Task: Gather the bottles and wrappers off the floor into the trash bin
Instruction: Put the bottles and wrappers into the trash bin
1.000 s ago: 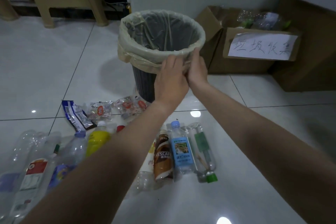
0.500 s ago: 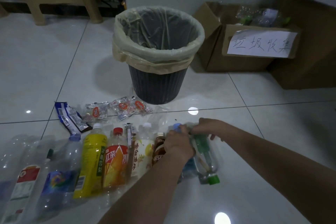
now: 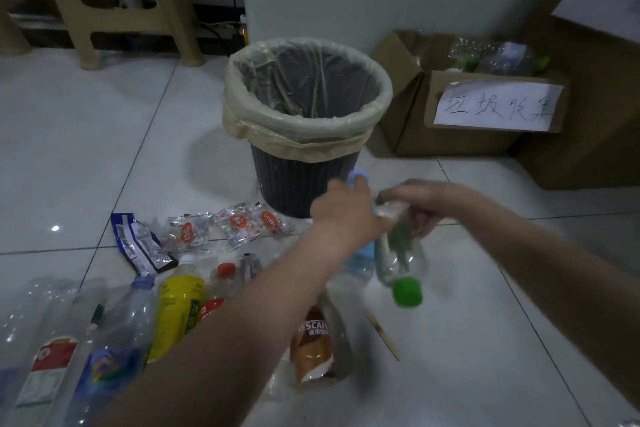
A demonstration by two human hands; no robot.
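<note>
Floor bottles: a row lies on the tile floor [image 3: 104, 149] closest to me, with clear bottles [image 3: 52, 340] on the left, then a yellow bottle [image 3: 178, 308], a red-capped bottle [image 3: 223, 279] and a brown coffee bottle [image 3: 311, 347] by the left forearm.
Stick: a thin wooden stick [image 3: 381, 333] lies just right of the coffee bottle.
Left hand [image 3: 346, 215]: curled round a blue-capped bottle [image 3: 360, 260], cap poking out above the fingers. Kinda blurry.
Right hand [image 3: 426, 201]: gripping a green-capped bottle [image 3: 398, 246] by its bottom end, cap pointing down, right beside the blue-capped one.
Wrappers: a blue wrapper [image 3: 138, 243] and some orange-print wrappers [image 3: 242, 222] lie on the floor between the bottle row and the bin.
Trash bin [image 3: 304, 184]: dark, bag-lined, upright just past both hands.
Cardboard box [image 3: 408, 121]: right of the bin, with a handwritten paper sign and clear bottles inside.
Stool [image 3: 104, 10]: beige legs, far back left.
</note>
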